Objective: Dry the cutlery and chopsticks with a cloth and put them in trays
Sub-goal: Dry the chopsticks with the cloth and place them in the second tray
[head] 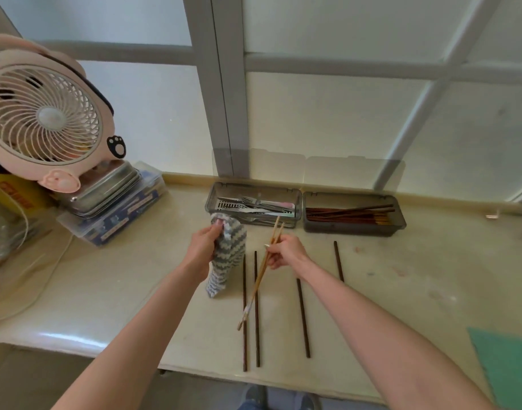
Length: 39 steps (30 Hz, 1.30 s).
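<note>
Left hand (205, 242) gripped a striped cloth (227, 255) and right hand (286, 251) pinched two light chopsticks (261, 279) over the pale worktop (401, 276), four dark chopsticks (303, 318) lying loose below a frosted window (327, 113).

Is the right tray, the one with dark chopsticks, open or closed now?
Open. The clear lid stands upright behind the tray, and the dark chopsticks inside lie uncovered.
</note>
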### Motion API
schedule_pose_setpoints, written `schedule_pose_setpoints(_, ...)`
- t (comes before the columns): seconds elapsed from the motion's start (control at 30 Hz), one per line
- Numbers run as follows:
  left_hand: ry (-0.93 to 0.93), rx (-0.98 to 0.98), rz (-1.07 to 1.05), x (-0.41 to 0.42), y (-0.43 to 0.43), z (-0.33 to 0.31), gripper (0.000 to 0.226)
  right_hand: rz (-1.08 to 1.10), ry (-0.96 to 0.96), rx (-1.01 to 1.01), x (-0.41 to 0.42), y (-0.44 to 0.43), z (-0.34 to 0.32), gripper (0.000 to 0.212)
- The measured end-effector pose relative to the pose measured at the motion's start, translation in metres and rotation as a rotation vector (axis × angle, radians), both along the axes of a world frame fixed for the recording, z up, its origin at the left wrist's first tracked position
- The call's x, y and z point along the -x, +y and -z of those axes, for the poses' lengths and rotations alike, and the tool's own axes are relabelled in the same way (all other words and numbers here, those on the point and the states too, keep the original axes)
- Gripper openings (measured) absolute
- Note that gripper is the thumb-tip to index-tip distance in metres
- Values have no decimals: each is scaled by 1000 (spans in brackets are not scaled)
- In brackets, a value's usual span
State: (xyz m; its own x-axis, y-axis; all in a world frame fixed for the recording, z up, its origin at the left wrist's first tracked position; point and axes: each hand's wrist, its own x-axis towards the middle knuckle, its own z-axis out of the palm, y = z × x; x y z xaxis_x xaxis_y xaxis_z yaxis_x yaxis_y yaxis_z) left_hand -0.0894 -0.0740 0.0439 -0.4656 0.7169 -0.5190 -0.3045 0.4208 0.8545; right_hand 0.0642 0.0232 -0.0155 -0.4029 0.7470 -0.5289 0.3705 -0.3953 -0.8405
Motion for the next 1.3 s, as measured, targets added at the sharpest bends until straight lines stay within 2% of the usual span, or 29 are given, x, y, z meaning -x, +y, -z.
schedule_pose_setpoints(0.07,133,54,240,-16,2,-2,30,-52,117,-18,-6,7,-17,4)
schedule_pose_setpoints(0.13,217,25,401,-30,6,-1,28,-88,171,-73,-4,13,-34,2)
schedule_pose_setpoints(0.3,321,-68,454,-38,18,-7,15,-27,267,-220,1,14,-55,3)
schedule_pose_setpoints(0.4,304,-92,297,-36,27,-10,14,21,268,-283,2,11,-53,19)
schedule_pose_setpoints(0.5,136,-120,17,-30,37,-11,12,172,171,-361,-2,4,-42,13)
schedule_pose_setpoints(0.57,43,-154,-94,-26,41,-12,11,87,132,-375,-6,-3,-31,25)
schedule_pose_setpoints(0.67,-13,-213,-137,-28,43,-11,16,-109,134,-290,-4,-15,-22,31)
schedule_pose_setpoints(0.77,-9,-230,-149,-35,42,-7,15,-149,254,-164,-2,-21,-25,28)
schedule_pose_setpoints(0.87,-6,-220,-165,-32,42,-5,11,-194,277,-92,-9,-20,-27,31)
schedule_pose_setpoints(1.1,-14,-239,-335,16,55,-22,27,-371,234,-12,-32,-7,-22,31)
schedule_pose_setpoints(1.3,1,-296,-459,41,61,-34,22,-387,229,2,-43,-6,-19,31)
